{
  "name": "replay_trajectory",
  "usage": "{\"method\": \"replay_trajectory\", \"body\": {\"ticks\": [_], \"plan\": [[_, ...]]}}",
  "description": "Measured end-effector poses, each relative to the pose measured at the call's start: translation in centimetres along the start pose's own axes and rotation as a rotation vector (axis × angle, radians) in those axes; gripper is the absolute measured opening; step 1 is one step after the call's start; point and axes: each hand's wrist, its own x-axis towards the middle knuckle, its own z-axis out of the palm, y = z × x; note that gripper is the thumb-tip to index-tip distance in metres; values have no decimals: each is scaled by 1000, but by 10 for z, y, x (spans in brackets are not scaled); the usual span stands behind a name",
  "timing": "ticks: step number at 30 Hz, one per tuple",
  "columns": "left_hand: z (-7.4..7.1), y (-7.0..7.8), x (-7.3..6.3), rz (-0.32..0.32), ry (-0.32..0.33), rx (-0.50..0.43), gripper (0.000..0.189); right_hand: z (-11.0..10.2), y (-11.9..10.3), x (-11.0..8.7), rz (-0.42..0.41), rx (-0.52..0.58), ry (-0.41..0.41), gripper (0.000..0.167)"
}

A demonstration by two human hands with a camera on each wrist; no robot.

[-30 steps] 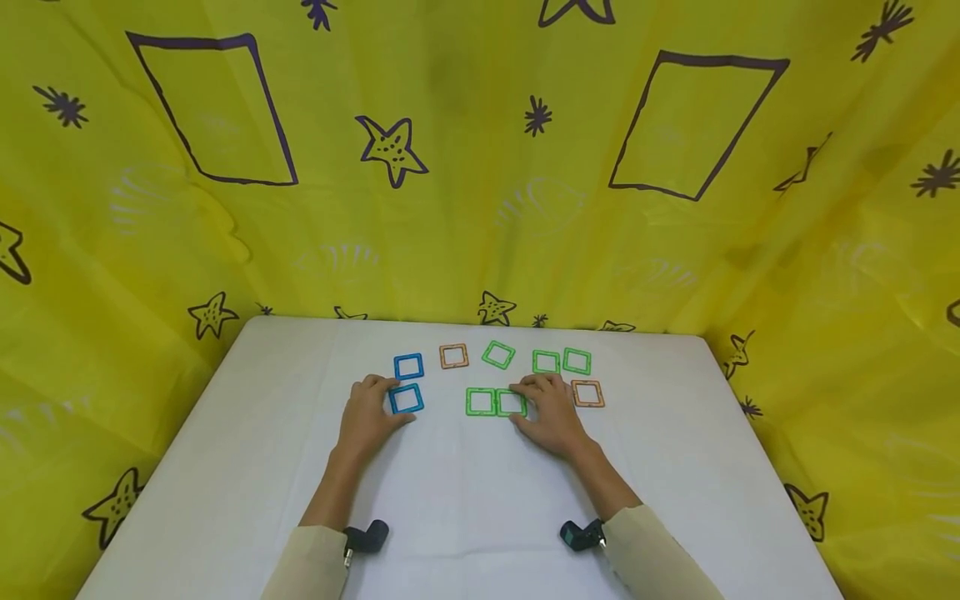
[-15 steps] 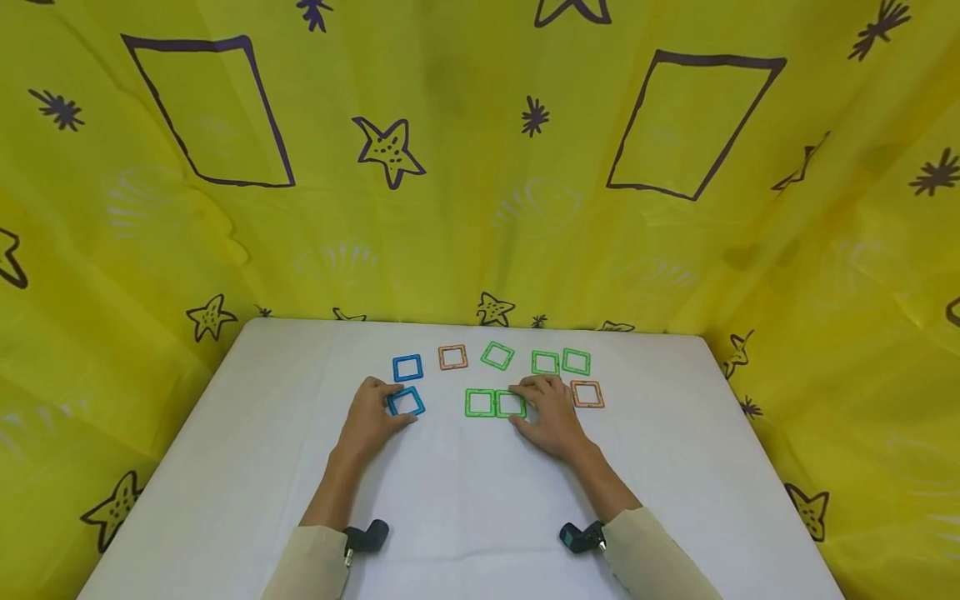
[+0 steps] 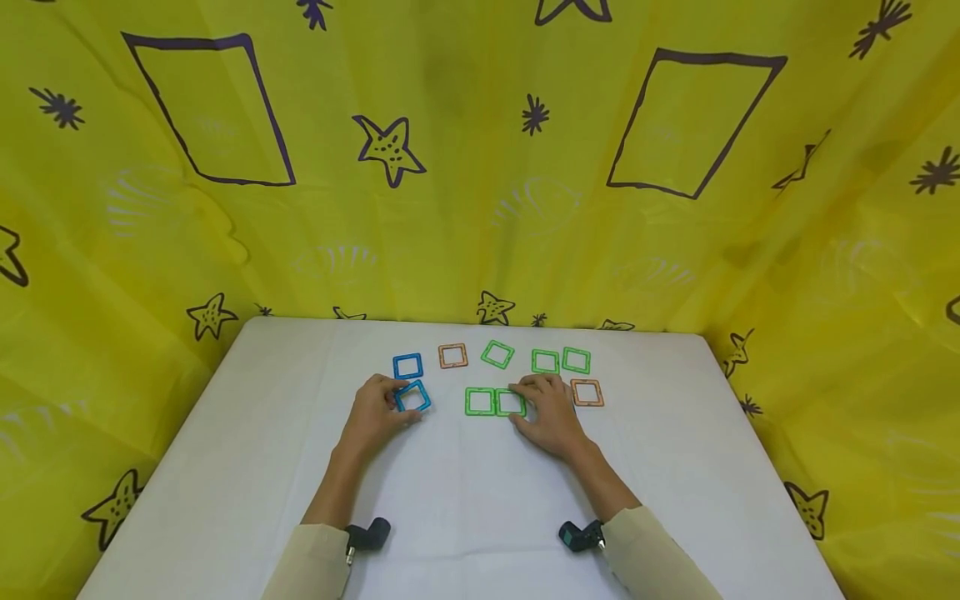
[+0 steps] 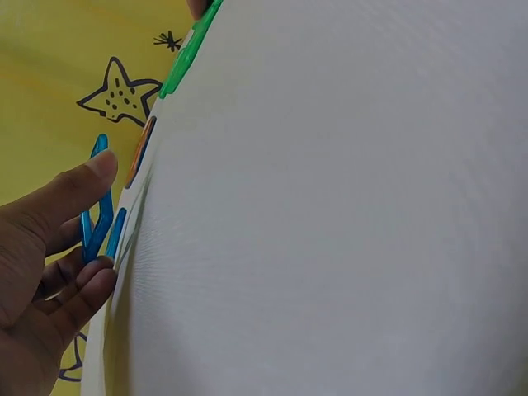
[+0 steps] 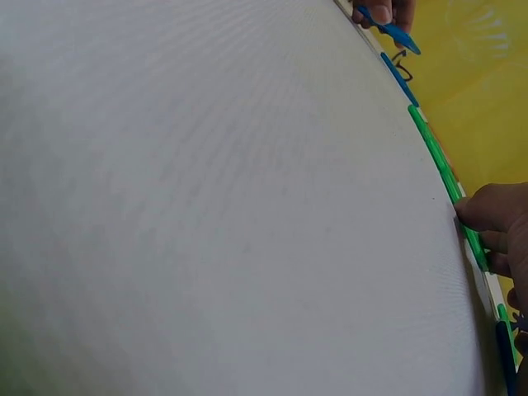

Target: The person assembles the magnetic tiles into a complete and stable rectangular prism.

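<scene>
My left hand [image 3: 371, 414] pinches a blue square magnetic tile frame [image 3: 425, 393] between thumb and fingers. In the left wrist view that blue tile [image 4: 106, 206] is tilted and raised above the tabletop. My right hand [image 3: 553, 417] holds the top and bottom edges of a green square tile [image 3: 511, 415] lying flat. Its left side meets a second green tile [image 3: 467, 402], edge to edge. Behind the held blue tile lies another blue tile [image 3: 407, 356].
A back row on the white table [image 3: 465, 500] has an orange tile [image 3: 452, 346], a tilted green tile [image 3: 509, 358] and two green tiles side by side [image 3: 577, 348]. Another orange tile [image 3: 587, 405] lies right of my right hand. A yellow patterned curtain [image 3: 465, 233] surrounds the table.
My left hand has tilted and lifted the blue tile, shifting it slightly to the right. My right hand and the two joined green tiles have stayed in place.
</scene>
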Motion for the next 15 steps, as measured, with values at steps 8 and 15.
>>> {"method": "replay_trajectory", "body": {"ticks": [8, 15], "plan": [[2, -1, -1, 57, 30, -23, 57, -2, -4, 0, 21, 19, 0, 48], [6, 3, 0, 62, 4, -70, 58, 0, -4, -1, 29, 16, -23, 48]]}}
